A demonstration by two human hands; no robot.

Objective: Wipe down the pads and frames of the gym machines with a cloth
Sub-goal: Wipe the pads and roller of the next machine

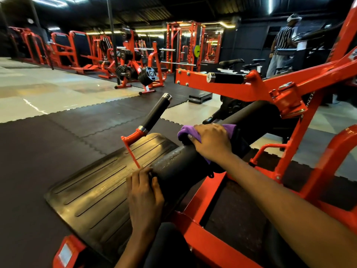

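Frame: red steel, spanning 1 to 5 o'clock.
Footplate: black, ribbed, at 8 o'clock.
Pad: black roller, centre, angled toward 2 o'clock.
Right hand: fingers curled over cloth, pressing it onto pad.
Left hand: 6 o'clock, fingers straight, touching pad's end.
Cloth: purple, atop pad.

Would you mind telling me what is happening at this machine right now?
A person is wiping down a gym machine with an orange frame. Their right hand holds a purple cloth pressed on top of the black roller pad, partway along it. Their left hand rests at the pad's near end, beside the ribbed black footplate. Another person in a striped shirt stands in the background.
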